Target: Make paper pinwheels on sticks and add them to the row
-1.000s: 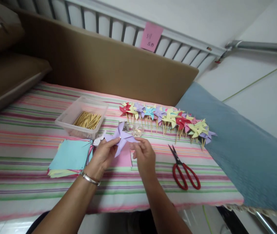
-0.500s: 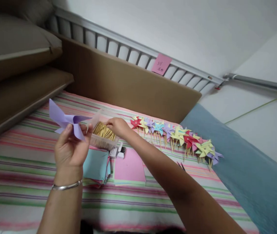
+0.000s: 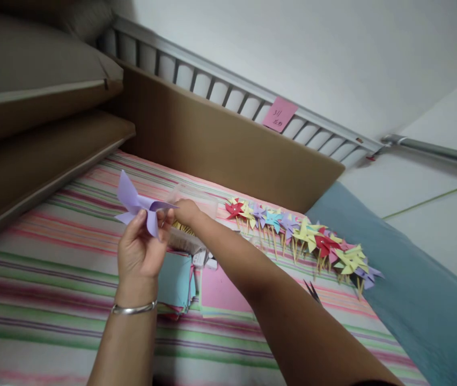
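Note:
My left hand (image 3: 140, 249) is raised above the striped cloth (image 3: 51, 279) and pinches a folded purple paper pinwheel (image 3: 138, 204) between thumb and fingers. My right hand (image 3: 186, 212) reaches across into the clear plastic box (image 3: 190, 244) of wooden sticks; its fingers are curled down inside the box, and what they hold is hidden. A silver bangle sits on my left wrist.
A row of finished coloured pinwheels on sticks (image 3: 304, 236) lies along the far right. Stacks of blue (image 3: 174, 284) and pink (image 3: 220, 292) paper squares lie below the box. Scissor tips (image 3: 312, 292) show beside my right forearm. A brown board (image 3: 228, 145) and blue cloth (image 3: 417, 300) border the area.
My left hand carried the purple pinwheel up and to the left. My right hand let go of it and reached over into the box of sticks. The view shifted left.

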Demonstrator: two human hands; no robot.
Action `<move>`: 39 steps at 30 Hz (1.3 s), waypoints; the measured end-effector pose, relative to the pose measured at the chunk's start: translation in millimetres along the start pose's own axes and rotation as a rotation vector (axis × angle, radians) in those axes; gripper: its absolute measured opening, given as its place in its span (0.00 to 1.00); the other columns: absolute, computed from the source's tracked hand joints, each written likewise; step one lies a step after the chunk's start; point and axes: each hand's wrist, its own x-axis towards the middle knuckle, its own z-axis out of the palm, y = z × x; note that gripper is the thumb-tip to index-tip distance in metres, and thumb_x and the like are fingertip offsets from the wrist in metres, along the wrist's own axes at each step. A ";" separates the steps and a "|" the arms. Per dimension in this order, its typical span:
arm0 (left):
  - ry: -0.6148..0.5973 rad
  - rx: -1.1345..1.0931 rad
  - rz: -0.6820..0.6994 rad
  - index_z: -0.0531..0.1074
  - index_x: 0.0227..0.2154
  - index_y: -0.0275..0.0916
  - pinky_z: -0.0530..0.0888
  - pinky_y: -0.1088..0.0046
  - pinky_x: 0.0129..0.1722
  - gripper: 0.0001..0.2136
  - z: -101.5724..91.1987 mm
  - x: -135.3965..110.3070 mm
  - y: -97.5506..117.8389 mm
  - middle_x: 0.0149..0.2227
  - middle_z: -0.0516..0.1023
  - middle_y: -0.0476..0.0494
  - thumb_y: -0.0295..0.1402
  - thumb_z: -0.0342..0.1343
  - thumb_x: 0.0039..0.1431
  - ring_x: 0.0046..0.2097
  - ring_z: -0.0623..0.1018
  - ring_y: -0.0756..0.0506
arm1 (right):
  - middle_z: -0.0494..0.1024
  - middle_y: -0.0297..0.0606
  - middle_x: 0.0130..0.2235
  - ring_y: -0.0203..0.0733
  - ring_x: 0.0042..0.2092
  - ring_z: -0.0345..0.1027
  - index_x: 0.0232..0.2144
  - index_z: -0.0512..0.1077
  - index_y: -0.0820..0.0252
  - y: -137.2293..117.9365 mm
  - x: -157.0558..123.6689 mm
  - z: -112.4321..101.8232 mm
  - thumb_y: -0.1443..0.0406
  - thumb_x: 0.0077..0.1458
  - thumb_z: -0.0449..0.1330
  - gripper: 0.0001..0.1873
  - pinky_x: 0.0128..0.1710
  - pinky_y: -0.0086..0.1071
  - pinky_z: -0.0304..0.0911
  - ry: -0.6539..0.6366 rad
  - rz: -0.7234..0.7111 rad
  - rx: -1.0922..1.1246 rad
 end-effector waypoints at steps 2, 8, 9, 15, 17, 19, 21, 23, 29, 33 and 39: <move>0.001 0.005 0.000 0.73 0.23 0.40 0.75 0.63 0.46 0.05 1.2 -0.8 -1.8 0.23 0.78 0.54 0.24 0.61 0.47 0.29 0.77 0.51 | 0.78 0.45 0.39 0.48 0.45 0.71 0.29 0.74 0.64 3.1 -7.1 -14.2 0.67 0.53 0.61 0.04 0.48 0.40 0.62 0.010 -0.014 -0.006; -0.047 0.080 -0.021 0.72 0.22 0.39 0.76 0.63 0.45 0.05 3.4 -5.8 -13.6 0.25 0.79 0.53 0.23 0.60 0.47 0.30 0.77 0.50 | 0.79 0.48 0.38 0.50 0.44 0.71 0.32 0.72 0.64 40.2 -85.8 -63.8 0.75 0.49 0.56 0.08 0.43 0.38 0.62 0.257 0.089 0.115; -0.051 0.095 -0.034 0.72 0.22 0.39 0.77 0.64 0.44 0.05 4.0 -7.2 -17.3 0.25 0.79 0.53 0.23 0.60 0.46 0.30 0.77 0.50 | 0.79 0.45 0.36 0.47 0.41 0.72 0.32 0.71 0.62 47.8 -108.3 -65.2 0.73 0.50 0.55 0.07 0.39 0.36 0.64 0.294 0.120 0.159; -0.054 0.189 -0.168 0.73 0.26 0.39 0.78 0.68 0.40 0.07 9.1 -20.0 -52.1 0.28 0.80 0.51 0.20 0.60 0.44 0.29 0.78 0.50 | 0.76 0.35 0.27 0.31 0.20 0.62 0.37 0.67 0.62 72.9 -233.5 -10.0 0.62 0.52 0.56 0.11 0.21 0.27 0.61 0.570 0.259 1.231; -0.064 0.231 -0.198 0.74 0.27 0.39 0.78 0.71 0.38 0.09 9.0 -23.7 -65.4 0.29 0.80 0.50 0.20 0.59 0.44 0.30 0.78 0.49 | 0.75 0.34 0.25 0.30 0.19 0.60 0.34 0.68 0.61 75.3 -255.8 13.8 0.60 0.48 0.60 0.12 0.20 0.26 0.59 0.622 0.299 1.486; -0.071 0.289 -0.221 0.74 0.28 0.39 0.79 0.71 0.37 0.09 7.0 -25.7 -77.7 0.30 0.81 0.49 0.20 0.59 0.43 0.32 0.79 0.48 | 0.75 0.33 0.25 0.29 0.20 0.59 0.32 0.70 0.61 78.3 -268.1 29.3 0.60 0.47 0.62 0.11 0.20 0.26 0.58 0.636 0.325 1.584; -0.074 0.348 -0.244 0.74 0.28 0.39 0.79 0.70 0.38 0.09 3.7 -26.3 -88.6 0.31 0.81 0.48 0.20 0.59 0.43 0.34 0.79 0.47 | 0.75 0.33 0.25 0.30 0.20 0.60 0.30 0.71 0.62 82.7 -273.9 35.6 0.61 0.47 0.62 0.10 0.21 0.26 0.58 0.635 0.350 1.616; -0.082 0.408 -0.272 0.74 0.27 0.39 0.79 0.68 0.39 0.08 -0.1 -26.6 -98.1 0.31 0.81 0.49 0.21 0.60 0.43 0.34 0.79 0.46 | 0.76 0.34 0.25 0.30 0.21 0.61 0.29 0.71 0.62 87.7 -276.6 35.6 0.63 0.46 0.62 0.08 0.22 0.26 0.58 0.619 0.367 1.635; -0.185 0.629 -0.380 0.76 0.28 0.38 0.79 0.68 0.32 0.11 -6.0 -33.3 -117.1 0.27 0.79 0.46 0.27 0.67 0.37 0.31 0.79 0.44 | 0.76 0.33 0.26 0.30 0.21 0.63 0.32 0.70 0.61 96.9 -283.0 31.0 0.65 0.47 0.60 0.07 0.24 0.26 0.57 0.540 0.347 1.658; -0.230 0.687 -0.397 0.74 0.24 0.36 0.79 0.69 0.35 0.12 -4.6 -39.7 -122.3 0.24 0.78 0.47 0.29 0.70 0.33 0.30 0.78 0.45 | 0.76 0.32 0.27 0.30 0.21 0.64 0.35 0.69 0.61 98.7 -288.2 32.7 0.65 0.48 0.59 0.10 0.23 0.27 0.57 0.520 0.320 1.642; -0.256 0.721 -0.439 0.75 0.26 0.35 0.79 0.66 0.39 0.14 -6.7 -40.1 -122.4 0.27 0.79 0.45 0.31 0.70 0.33 0.34 0.79 0.42 | 0.77 0.34 0.28 0.31 0.22 0.64 0.35 0.69 0.61 99.5 -292.2 35.8 0.65 0.49 0.59 0.09 0.23 0.27 0.57 0.503 0.310 1.622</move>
